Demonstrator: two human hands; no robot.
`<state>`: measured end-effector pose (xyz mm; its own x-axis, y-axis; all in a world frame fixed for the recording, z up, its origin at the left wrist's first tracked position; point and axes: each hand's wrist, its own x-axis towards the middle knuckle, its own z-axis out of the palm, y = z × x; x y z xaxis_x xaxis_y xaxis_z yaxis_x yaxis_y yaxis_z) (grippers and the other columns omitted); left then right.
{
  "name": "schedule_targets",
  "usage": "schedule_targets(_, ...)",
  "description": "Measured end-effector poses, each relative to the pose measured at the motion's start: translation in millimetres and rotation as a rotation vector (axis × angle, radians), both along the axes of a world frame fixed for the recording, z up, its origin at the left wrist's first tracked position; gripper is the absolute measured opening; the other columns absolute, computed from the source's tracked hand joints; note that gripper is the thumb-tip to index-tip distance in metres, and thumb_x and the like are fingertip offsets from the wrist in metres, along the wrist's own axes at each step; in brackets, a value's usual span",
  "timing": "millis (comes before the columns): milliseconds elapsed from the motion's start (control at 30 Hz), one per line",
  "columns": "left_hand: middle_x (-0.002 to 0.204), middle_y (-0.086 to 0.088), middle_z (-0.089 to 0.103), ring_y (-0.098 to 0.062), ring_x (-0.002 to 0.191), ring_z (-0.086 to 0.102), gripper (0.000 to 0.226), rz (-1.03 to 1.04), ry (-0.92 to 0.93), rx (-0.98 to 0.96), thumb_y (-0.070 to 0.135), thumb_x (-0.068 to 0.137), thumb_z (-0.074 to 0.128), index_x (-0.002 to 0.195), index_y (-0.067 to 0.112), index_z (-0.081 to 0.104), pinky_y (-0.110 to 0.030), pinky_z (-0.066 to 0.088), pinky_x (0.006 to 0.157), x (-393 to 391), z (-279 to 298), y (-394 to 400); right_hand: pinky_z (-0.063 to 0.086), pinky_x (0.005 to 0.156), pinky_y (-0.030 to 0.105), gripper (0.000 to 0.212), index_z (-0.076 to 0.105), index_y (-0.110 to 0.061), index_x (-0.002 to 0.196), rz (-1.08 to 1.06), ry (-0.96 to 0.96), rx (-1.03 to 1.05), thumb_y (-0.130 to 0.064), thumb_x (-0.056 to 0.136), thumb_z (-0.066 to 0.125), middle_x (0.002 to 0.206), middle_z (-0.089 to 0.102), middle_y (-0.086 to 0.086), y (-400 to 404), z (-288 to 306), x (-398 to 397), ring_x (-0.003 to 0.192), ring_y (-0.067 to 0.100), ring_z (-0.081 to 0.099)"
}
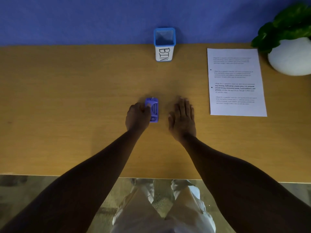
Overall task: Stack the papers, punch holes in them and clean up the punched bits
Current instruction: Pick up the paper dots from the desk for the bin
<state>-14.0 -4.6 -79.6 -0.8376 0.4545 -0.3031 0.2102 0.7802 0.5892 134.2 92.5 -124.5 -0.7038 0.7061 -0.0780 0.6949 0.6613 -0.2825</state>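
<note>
Left hand [138, 117] grips the blue hole punch [152, 109] mid-table [67, 98]; right hand [182, 118] lies flat, fingers spread, empty, just beside it; papers [236, 82] toward the far right corner.

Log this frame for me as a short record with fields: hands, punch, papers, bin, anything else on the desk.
left hand: closed on the hole punch's left side
right hand: open, palm down, flat on the desk, holding nothing
hole punch: blue, on the desk near centre
papers: printed, two holes at the left edge, far right, apart from both hands
bin: blue mesh cup labelled BIN, at the back edge, upright
plant pot: white, far right corner
punched bits: none visible
</note>
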Motion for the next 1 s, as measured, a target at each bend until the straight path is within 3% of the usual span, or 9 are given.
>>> schedule_targets(167,0.095,-0.005,0.069,-0.023,0.085,0.065,0.041,-0.003,-0.01,-0.006,0.051,0.095,0.048,0.096,0.015,0.068,-0.03,0.044,0.066,-1.6,-3.1,-1.5,0.009,0.123,0.045,0.062,0.015,-0.012,0.153,-0.019,-0.001,0.045,-0.047,0.102,0.02,0.164,0.005,0.01,-1.5,-8.3,0.7,0.151,0.026,-0.003)
schedule_targets(367,0.087,-0.005,0.067,-0.019,0.075,0.061,0.04,0.013,-0.053,0.009,0.051,0.094,0.051,0.079,0.016,0.063,-0.025,0.032,0.054,-3.3,-3.2,-3.7,0.011,0.122,0.046,0.062,0.018,-0.013,0.153,-0.018,0.016,0.076,-0.047,0.102,0.022,0.163,0.009,0.011,-0.5,-14.3,0.8,0.151,0.026,0.001)
schedule_targets(533,0.073,0.0,0.062,-0.016,0.067,0.056,0.038,0.01,-0.086,0.035,0.049,0.094,0.051,0.068,0.023,0.056,-0.026,0.033,0.054,-4.0,-0.2,-7.2,0.013,0.122,0.046,0.06,0.022,-0.013,0.151,-0.023,0.022,0.088,-0.046,0.102,0.024,0.163,0.012,0.011,0.2,-14.4,1.1,0.151,0.026,0.002)
schedule_targets(633,0.07,0.002,0.061,-0.014,0.064,0.054,0.038,0.047,-0.122,0.089,0.047,0.093,0.053,0.071,0.016,0.06,-0.03,0.04,0.059,-7.1,2.4,-12.3,0.013,0.122,0.046,0.06,0.024,-0.012,0.151,-0.02,0.029,0.085,-0.046,0.101,0.025,0.163,0.012,0.011,0.1,-13.0,0.9,0.151,0.026,0.003)
schedule_targets(767,0.077,0.008,0.062,-0.011,0.067,0.056,0.028,0.081,-0.145,0.113,0.047,0.092,0.054,0.073,0.028,0.06,-0.027,0.039,0.057,-19.0,6.0,-20.9,0.013,0.122,0.046,0.061,0.026,-0.011,0.151,-0.017,0.031,0.083,-0.045,0.101,0.026,0.163,0.014,0.012,-0.3,-10.8,1.3,0.151,0.027,0.005)
schedule_targets(1000,0.105,-0.013,0.071,-0.031,0.083,0.064,0.034,0.157,-0.13,0.095,0.046,0.092,0.057,0.1,0.016,0.071,-0.036,0.049,0.069,-65.2,13.1,-42.6,0.011,0.122,0.046,0.063,0.026,-0.01,0.151,-0.024,-0.011,0.08,-0.048,0.1,0.022,0.163,0.011,0.012,-0.2,-10.3,0.6,0.151,0.027,0.002)
